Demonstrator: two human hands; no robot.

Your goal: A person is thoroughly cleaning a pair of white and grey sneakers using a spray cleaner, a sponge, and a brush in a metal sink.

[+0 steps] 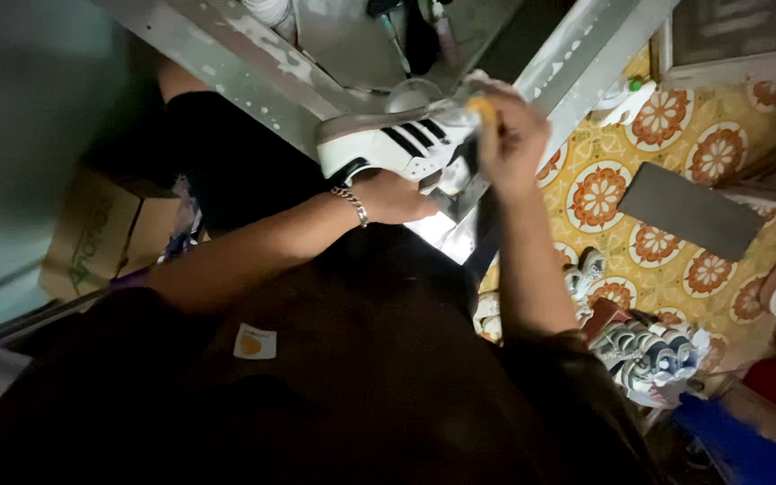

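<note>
Leather, metal and worn paint at the bench

The white sneaker [388, 144] looks like smooth, faintly glossy leather with black stripes; the wrist chain [350, 205] is shiny metal; the bench frame [226, 54] is pale paint, chipped and speckled; the apron [352, 359] is matt dark cloth; the box [92, 238] is dull brown cardboard; the floor [675, 180] is smooth patterned tile or vinyl

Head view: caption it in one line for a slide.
Left hand steadies a white sneaker with black stripes while the right hand presses a yellow-tipped tool to it.
</note>
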